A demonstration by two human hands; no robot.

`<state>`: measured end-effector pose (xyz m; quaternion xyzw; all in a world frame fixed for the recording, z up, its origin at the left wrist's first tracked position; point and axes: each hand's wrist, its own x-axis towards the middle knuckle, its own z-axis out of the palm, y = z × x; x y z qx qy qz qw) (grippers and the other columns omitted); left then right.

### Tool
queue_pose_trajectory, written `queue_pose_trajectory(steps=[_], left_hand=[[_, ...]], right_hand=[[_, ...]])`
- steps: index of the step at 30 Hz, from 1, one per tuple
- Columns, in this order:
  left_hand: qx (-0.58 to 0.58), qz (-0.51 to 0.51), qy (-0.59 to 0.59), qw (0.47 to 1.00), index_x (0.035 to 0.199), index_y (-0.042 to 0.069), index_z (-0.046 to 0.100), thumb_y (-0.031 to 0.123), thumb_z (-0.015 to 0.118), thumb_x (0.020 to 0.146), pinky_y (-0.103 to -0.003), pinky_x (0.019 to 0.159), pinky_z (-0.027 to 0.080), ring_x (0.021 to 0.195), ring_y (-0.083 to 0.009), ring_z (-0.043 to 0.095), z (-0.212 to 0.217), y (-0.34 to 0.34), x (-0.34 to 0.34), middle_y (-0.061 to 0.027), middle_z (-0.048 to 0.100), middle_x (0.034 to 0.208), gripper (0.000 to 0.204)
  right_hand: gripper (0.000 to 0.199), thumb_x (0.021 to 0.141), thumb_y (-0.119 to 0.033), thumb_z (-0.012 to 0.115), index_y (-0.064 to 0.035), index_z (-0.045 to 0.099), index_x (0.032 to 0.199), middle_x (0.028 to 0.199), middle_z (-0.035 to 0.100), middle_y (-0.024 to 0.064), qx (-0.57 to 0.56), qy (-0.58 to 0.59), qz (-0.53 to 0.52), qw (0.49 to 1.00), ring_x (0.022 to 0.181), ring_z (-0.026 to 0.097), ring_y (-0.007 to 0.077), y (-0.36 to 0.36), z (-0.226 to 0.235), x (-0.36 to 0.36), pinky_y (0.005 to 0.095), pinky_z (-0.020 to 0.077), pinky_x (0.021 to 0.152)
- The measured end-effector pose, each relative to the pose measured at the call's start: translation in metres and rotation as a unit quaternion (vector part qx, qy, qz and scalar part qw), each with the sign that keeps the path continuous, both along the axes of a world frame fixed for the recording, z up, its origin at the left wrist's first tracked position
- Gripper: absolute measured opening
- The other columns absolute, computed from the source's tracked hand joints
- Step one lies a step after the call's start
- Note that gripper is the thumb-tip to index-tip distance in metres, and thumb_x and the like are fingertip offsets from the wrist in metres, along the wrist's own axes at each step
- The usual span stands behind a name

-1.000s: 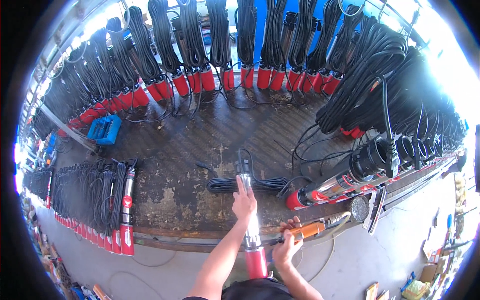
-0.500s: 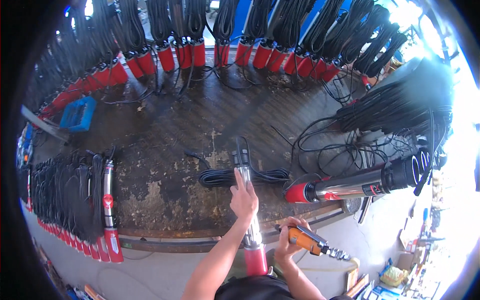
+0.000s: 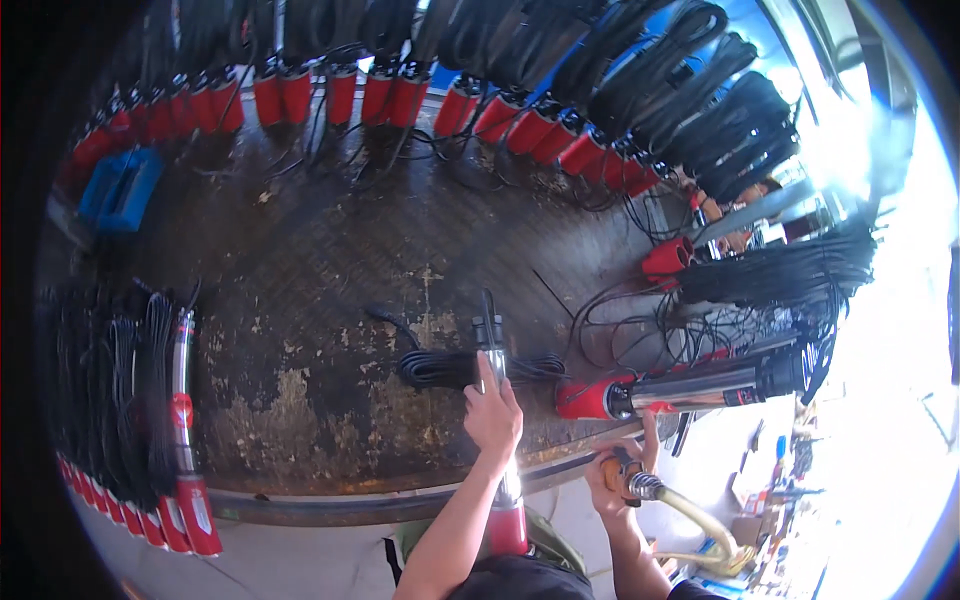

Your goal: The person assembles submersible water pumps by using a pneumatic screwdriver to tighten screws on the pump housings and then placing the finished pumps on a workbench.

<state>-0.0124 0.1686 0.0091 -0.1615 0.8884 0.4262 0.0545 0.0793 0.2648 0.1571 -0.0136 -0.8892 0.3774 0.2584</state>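
Observation:
My left hand [image 3: 493, 418] is closed around a slim silver pump [image 3: 509, 485] that points away from me. Its red end [image 3: 508, 530] rests close to my body, and its dark far end lies over the bench. A bundle of black cable [image 3: 440, 368] lies crosswise beneath the pump. My right hand [image 3: 618, 480] grips an orange air tool [image 3: 613, 472] beyond the bench's near edge, one finger stretched up towards a thicker pump. A yellowish hose [image 3: 705, 515] runs from the tool's silver fitting. The tool's tip is hidden.
The thicker silver pump with red end [image 3: 590, 399] lies right of the cable bundle. Behind it are a red cylinder [image 3: 668, 260] and a black cable pile [image 3: 780, 268]. Red-based pumps [image 3: 405, 100] line the far edge. More stand left, near a blue crate [image 3: 120, 190].
My right hand has moved right and forward, and the air tool has swung so its hose end faces me. A red cylinder now shows beside the cable pile. The view has shifted slightly.

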Motion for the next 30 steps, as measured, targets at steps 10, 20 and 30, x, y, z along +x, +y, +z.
queue_pose_trajectory(steps=[10, 20, 30], left_hand=[[-0.009, 0.033, 0.019, 0.999, 0.158, 0.022, 0.027, 0.035, 0.055, 0.1, -0.048, 0.07, 0.055, 0.081, -0.0399, 0.064, 0.002, 0.008, 0.002, -0.022, 0.053, 0.1, 0.065], [-0.034, 0.035, -0.008, 0.999, 0.159, 0.022, 0.025, 0.039, 0.05, 0.101, -0.048, 0.066, 0.055, 0.074, -0.0386, 0.065, -0.002, 0.014, -0.003, -0.0209, 0.056, 0.097, 0.066], [-0.041, 0.033, -0.016, 0.998, 0.16, 0.025, 0.023, 0.04, 0.05, 0.102, -0.047, 0.063, 0.054, 0.071, -0.0365, 0.064, -0.007, 0.021, -0.002, -0.0189, 0.055, 0.097, 0.066]], right_hand=[[0.029, 0.082, 0.002, 0.069, 0.0005, 0.065, 0.11, 0.084, 0.065, 0.0044, -0.27, -0.116, 0.172, 0.94, 0.077, 0.061, 0.0092, -0.039, -0.007, -0.111, 0.0261, 0.051, 0.072], [0.02, 0.09, -0.001, 0.062, 0.0004, 0.057, 0.109, 0.079, 0.059, 0.0036, -0.421, -0.016, 0.143, 0.896, 0.072, 0.063, 0.0126, -0.019, -0.077, -0.167, 0.026, 0.0518, 0.07], [0.021, 0.087, 0.003, 0.053, -0.0004, 0.051, 0.108, 0.075, 0.056, 0.0073, -0.485, 0.026, 0.123, 0.865, 0.064, 0.056, 0.0158, -0.013, -0.121, -0.185, 0.0314, 0.0501, 0.064]])
